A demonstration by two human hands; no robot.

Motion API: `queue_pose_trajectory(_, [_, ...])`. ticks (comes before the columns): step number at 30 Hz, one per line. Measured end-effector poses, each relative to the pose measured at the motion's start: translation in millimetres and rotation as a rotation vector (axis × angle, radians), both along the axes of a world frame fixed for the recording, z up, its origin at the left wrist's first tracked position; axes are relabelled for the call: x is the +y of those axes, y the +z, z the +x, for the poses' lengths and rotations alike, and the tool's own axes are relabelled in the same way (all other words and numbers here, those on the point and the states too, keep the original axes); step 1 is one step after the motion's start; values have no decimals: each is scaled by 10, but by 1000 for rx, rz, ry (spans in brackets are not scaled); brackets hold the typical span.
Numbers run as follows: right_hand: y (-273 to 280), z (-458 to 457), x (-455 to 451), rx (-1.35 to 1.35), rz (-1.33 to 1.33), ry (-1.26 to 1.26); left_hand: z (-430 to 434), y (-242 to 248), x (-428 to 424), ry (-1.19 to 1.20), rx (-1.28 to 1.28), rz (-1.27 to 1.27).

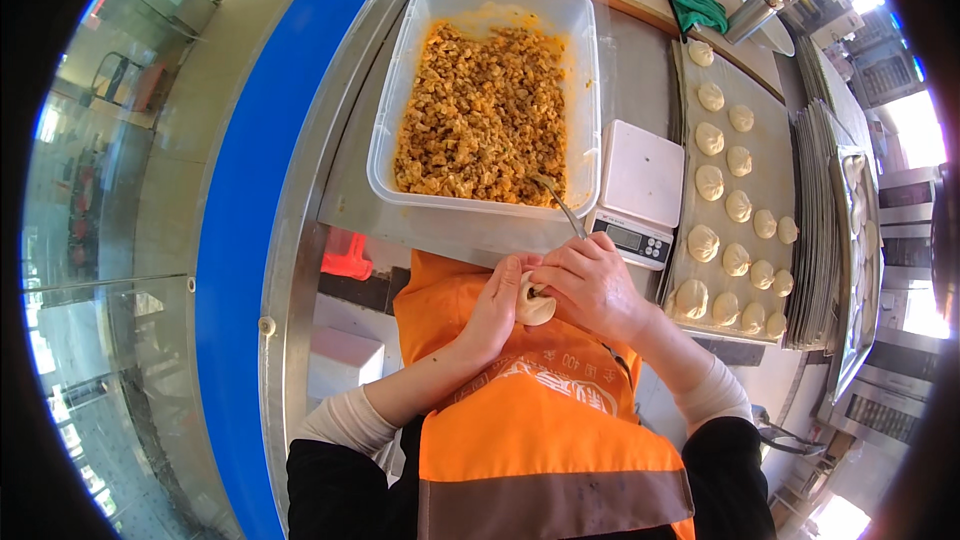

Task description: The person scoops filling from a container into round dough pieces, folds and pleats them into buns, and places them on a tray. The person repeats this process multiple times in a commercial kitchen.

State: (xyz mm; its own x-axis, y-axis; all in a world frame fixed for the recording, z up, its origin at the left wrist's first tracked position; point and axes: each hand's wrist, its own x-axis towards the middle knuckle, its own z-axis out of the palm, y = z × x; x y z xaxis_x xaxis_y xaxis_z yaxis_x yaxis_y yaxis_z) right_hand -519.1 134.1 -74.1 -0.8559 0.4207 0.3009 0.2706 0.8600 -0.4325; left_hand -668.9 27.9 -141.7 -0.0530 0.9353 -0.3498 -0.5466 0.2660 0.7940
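Note:
Low in front of my apron, my left hand (498, 292) cups a round dough wrapper (534, 309). Its rim is partly gathered, and a dark opening with some filling shows at the top. My right hand (596, 286) meets it from the other side, fingertips at the wrapper's rim. A slim metal utensil (568, 214) sticks out of the right hand towards the plastic tub (489, 202); its far end is over or in the chopped brown-orange filling (484, 116). My fingers hide the rest of the utensil.
Right of the tub stands a digital kitchen scale (642, 176). Beyond it, pleated buns (703, 244) sit in rows on a lined tray (757, 90), beside stacked trays (812, 225). A green cloth (696, 4) and metal cylinder (757, 11) are at the back. A steel table edge (289, 292) runs along the left.

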Motion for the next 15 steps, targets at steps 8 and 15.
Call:
queue_pose_trajectory(8, [-45, -20, 1, 59, -124, -36, -113, 85, 33, -66, 76, 33])
queue_pose_trajectory(15, [-74, 22, 0, 134, -149, 41, -127, 169, -1, -112, 51, -29])
